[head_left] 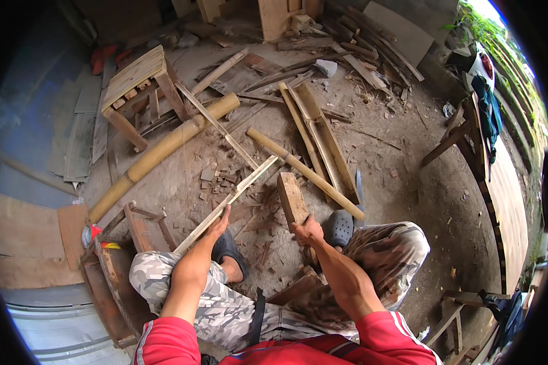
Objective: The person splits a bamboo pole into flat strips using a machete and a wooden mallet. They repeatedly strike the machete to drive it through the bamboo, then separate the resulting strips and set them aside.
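Note:
My left hand (218, 226) is closed around a pale split bamboo strip (248, 181), which slants from beside my left knee up to the middle of the floor. The strip's far end meets another narrow strip (222, 131) that runs back to a small wooden stool. In my right hand (309, 230) is a thick rectangular wooden block (293, 198), gripped at its near end and pointing away from me. Just beyond the block a round bamboo piece (304, 173) lies slanted, its near end by my right shoe (340, 229).
A long bamboo pole (158, 152) lies at left, by the slatted stool (134, 79). Half-split bamboo (324, 137) rests ahead. Wood chips (225, 179) litter the ground. Scrap boards (371, 55) are piled at the back. A wooden bench (112, 280) stands at my left, a tabletop (505, 207) at right.

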Motion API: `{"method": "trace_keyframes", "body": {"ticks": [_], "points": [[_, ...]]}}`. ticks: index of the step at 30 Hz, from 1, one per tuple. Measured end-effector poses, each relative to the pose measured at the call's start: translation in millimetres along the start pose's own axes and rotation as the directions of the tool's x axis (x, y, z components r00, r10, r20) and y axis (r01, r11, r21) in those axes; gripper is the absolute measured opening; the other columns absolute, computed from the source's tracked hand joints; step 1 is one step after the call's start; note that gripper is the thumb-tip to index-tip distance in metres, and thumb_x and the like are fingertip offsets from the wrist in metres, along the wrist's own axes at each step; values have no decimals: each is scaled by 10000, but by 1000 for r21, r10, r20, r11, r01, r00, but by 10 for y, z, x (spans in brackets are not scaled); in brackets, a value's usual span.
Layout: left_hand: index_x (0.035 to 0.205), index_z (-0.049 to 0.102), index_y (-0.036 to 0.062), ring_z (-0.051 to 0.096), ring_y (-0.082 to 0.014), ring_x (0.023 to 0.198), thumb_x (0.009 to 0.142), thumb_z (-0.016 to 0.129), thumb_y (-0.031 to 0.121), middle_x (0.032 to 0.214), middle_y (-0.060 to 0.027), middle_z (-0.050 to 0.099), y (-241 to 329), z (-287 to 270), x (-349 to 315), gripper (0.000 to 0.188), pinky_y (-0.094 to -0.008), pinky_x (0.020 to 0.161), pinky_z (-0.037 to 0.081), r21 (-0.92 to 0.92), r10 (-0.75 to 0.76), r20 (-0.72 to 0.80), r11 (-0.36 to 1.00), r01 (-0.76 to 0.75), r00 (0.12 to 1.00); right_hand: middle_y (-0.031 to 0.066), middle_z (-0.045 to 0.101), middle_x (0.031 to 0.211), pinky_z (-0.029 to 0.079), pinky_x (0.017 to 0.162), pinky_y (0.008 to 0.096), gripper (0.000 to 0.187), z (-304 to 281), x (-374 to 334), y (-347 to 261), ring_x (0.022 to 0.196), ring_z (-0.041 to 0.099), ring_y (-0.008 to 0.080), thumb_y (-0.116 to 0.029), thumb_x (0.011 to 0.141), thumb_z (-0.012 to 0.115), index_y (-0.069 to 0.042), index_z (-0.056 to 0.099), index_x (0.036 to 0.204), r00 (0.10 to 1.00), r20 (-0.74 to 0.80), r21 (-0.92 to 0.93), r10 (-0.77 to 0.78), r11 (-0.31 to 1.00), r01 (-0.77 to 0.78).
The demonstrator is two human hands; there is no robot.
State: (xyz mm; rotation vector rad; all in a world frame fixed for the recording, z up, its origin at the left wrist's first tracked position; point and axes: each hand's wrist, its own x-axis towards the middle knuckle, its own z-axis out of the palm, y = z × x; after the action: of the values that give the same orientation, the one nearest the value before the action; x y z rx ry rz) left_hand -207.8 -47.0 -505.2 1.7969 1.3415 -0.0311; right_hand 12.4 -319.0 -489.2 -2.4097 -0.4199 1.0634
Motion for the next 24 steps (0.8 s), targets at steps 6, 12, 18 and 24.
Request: {"method": "trace_keyframes", "body": {"ticks": [6,12,18,24], "points": [[1598,-22,221,642,-249,712,988,336,638,953,-159,688,24,-85,-225,820,-442,781,512,37,19,-66,999,-16,998,285,669,1074,505,902,480,813,39,33,395,1032,646,442,-549,760,707,32,433,1259,992,44,-203,-120,971,126],[1598,70,218,647,-241,700,1031,289,530,1152,-191,660,79,-547,-159,683,-399,809,511,94,290,-59,954,-283,955,197,430,1465,409,1038,477,932,23,92,4,1338,433,360,-559,775,733,-75,335,1465,999,22,-459,-26,888,34],[1599,67,215,492,-164,548,1013,261,563,759,-114,598,622,-1187,-144,709,-315,486,432,86,330,171,934,-347,929,196,266,1570,273,1145,494,1095,-16,394,-813,1437,282,365,-484,733,796,-107,187,1561,766,-228,-450,-601,763,464],[1599,58,197,467,-133,502,1012,277,543,714,-68,589,1402,-1783,-792,716,-306,486,424,176,232,323,938,-299,918,172,461,1426,258,1146,511,884,-86,384,-1444,1372,387,326,-402,777,764,-105,334,1489,514,-195,-475,-835,539,696]]}}
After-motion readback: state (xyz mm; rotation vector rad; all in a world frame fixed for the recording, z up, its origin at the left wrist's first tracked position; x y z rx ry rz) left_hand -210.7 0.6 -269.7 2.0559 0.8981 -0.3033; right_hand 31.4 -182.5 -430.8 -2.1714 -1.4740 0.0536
